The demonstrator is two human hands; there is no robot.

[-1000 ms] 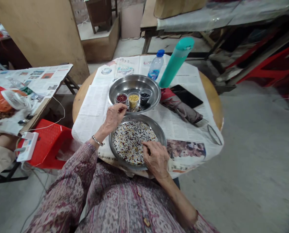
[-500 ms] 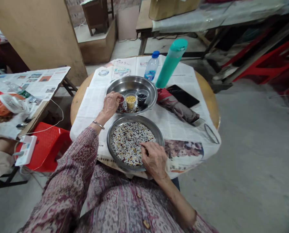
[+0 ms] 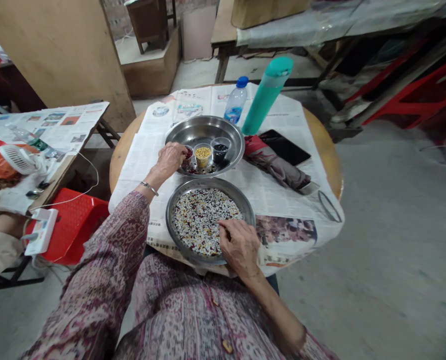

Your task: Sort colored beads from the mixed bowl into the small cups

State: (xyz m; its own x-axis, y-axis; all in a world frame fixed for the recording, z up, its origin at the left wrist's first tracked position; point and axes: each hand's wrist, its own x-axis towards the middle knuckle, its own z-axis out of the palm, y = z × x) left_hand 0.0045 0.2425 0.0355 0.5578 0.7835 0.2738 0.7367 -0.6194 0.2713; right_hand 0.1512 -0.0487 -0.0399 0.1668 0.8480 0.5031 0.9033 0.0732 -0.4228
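My left hand point(image 3: 172, 159) is at the small clear cup of red beans point(image 3: 187, 156), its bent fingers closed at the rim; their tips are partly hidden. Beside that cup stand a cup of yellow beans point(image 3: 202, 155) and a cup of black beans point(image 3: 220, 151), all inside the far steel basin point(image 3: 196, 126). Loose dark beans lie on the basin's floor. My right hand point(image 3: 241, 246) rests over the right rim of the near steel basin point(image 3: 169, 227), thumb and fingers pinched together above mixed white, black, yellow and red grains point(image 3: 202, 217). Whatever the pinch holds is too small to make out.
Behind the basins stand a water bottle point(image 3: 235, 102) and a tilted-looking teal bottle point(image 3: 266, 97). A folded umbrella point(image 3: 277, 164) and a black tablet-like device point(image 3: 285, 147) lie right. Newspaper point(image 3: 136, 165) covers the round table. A red stool point(image 3: 76, 225) and power strip point(image 3: 42, 232) are left.
The view has shifted slightly. Both hands keep nearly the same places, the left at the red-bean cup and the right over the near basin.
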